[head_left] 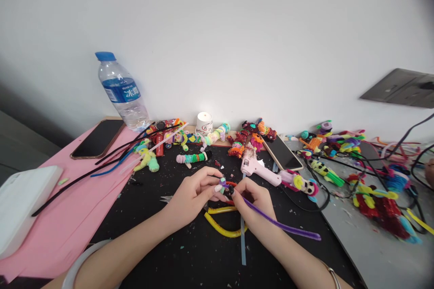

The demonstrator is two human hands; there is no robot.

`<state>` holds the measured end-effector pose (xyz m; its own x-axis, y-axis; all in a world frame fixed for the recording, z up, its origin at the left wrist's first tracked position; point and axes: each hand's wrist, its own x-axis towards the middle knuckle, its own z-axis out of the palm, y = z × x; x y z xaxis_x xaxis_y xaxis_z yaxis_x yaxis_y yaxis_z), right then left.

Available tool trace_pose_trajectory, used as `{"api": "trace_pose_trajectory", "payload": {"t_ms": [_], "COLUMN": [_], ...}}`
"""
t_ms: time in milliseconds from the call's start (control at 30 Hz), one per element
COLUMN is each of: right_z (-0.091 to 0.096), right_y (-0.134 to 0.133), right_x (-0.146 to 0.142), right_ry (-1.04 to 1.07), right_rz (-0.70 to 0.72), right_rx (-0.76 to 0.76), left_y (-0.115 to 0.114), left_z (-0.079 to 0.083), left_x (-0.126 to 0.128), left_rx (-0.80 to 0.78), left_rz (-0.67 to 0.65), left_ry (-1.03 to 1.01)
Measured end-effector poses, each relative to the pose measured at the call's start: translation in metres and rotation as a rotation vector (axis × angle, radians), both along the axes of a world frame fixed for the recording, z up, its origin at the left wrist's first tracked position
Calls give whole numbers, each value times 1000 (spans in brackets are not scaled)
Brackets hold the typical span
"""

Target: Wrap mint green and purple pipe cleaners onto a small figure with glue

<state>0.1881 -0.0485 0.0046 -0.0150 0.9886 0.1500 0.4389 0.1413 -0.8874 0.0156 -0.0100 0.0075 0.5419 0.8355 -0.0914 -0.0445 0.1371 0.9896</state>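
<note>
My left hand is closed, with thumb and fingers pinching a small pale-green and purple pipe-cleaner piece. Close beside it, my right hand pinches a purple pipe cleaner. Its long free end slants down to the right under the palm, and its other end reaches the small piece. Fingers partly cover where the two meet. Below both hands lie pliers with yellow handles, their metal tip showing left of my left wrist. A pale blue flat strip crosses the mat near my right hand.
A pink glue gun lies beyond my right hand. Pipe-cleaner figures line the back and right. A water bottle, a phone and a white box are on the left; another phone and a paper cup are behind.
</note>
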Motion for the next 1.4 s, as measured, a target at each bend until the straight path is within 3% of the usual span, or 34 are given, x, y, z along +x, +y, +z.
{"api": "trace_pose_trajectory", "payload": {"t_ms": [500,833,967,1233,1300,1400], "right_z": [-2,-2,-2,0,-1,0], "right_y": [-1,-2,-4,-8,-6,-1], "right_x": [1,0,0,-7,-5,3], "right_ry": [-36,-67,-138,-278,-294,-325], "right_rz": [8,19,48,158,179,177], "right_rx": [35,84,170,500,494,449], "left_y": [2,1,1,-2,-1,4], "left_z": [-7,-1,-1,1,1,-1], "left_x": [-4,-2,-2,-2,-2,-3], "left_rx": [161,223,293,513,467,255], "left_rz": [-3,53,100,133,139,164], "left_ry": [51,97,147,251,231,109]}}
